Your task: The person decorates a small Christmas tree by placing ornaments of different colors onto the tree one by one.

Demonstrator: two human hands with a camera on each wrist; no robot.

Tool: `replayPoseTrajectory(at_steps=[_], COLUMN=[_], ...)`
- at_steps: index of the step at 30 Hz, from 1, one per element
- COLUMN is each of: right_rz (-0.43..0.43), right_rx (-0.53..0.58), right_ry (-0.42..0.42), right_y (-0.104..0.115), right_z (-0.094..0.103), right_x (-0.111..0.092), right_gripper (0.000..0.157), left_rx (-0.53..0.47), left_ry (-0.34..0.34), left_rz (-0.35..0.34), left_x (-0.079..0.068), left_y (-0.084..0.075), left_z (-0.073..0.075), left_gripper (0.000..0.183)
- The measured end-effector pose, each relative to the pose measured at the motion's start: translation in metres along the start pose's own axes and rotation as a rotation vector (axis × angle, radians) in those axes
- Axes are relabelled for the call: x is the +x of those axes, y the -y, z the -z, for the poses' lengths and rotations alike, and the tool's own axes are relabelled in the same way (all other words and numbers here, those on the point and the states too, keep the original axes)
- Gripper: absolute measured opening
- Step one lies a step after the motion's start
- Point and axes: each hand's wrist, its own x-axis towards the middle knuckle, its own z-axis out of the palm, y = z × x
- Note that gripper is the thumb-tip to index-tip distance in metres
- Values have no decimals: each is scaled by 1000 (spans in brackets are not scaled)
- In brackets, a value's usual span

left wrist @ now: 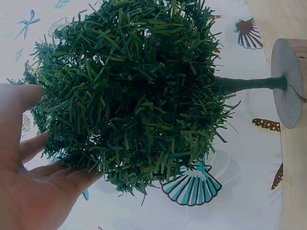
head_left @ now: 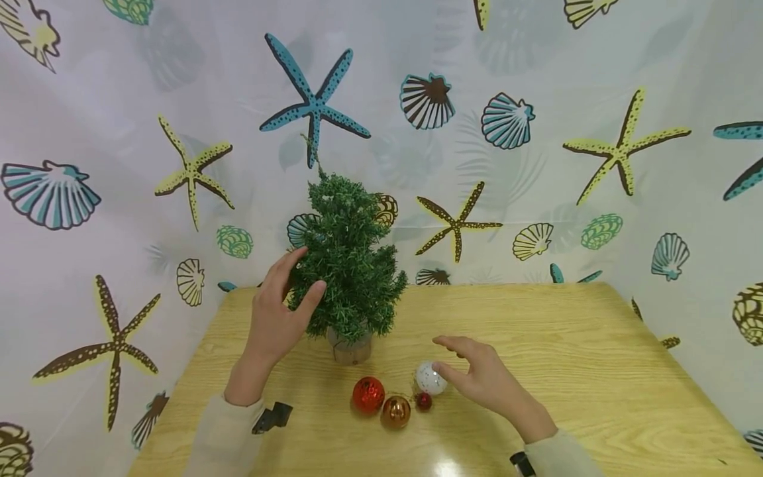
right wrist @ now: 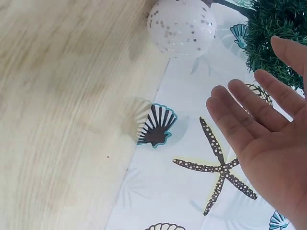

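A small artificial Christmas tree [head_left: 352,265] stands upright on a round wooden base [head_left: 350,350]. At its left side is my left hand [head_left: 279,315], fingers spread and relaxed, the fingertips at the outer branches. In the left wrist view the tree's needles [left wrist: 134,96] hide part of those fingertips. My right hand [head_left: 485,379] hovers beside the white speckled ball ornament [head_left: 430,378], fingers extended, and the right wrist view shows nothing in its palm. A red ball [head_left: 368,395], a gold ball [head_left: 396,411] and a small dark red ball [head_left: 424,401] lie in front of the tree.
All of this stands on a light wooden table [head_left: 566,358]. Behind it and along both sides hangs a white curtain [head_left: 381,165] printed with starfish and shells, close behind the tree.
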Motion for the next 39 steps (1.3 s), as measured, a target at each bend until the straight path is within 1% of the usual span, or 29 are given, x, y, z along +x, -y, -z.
replayPoseTrajectory(at_steps=[6,10,21,28,34,39], right_rz=[-73,-107,-115,-104,-128,-124], right_rx=[48,44,28,15,24,35], right_ry=[107,150,197,188,205,221], right_y=[-3,-6,-12,-14,-14,-14], right_z=[-4,-8,-17,-21,-23,-25], right_x=[-1,-2,-3,-2,-1,0], right_gripper=[50,52,56,56,61,60], left_rx=[21,39,55,54,48,50], left_ry=[-15,-22,-34,-37,-40,-45], left_rz=[-2,-10,-34,-31,-22,-33], left_x=[0,0,1,2,2,1], left_y=[-2,-2,-1,-2,-3,-3], left_z=[1,0,-2,-2,-1,-1], left_gripper=[61,62,62,62,62,61])
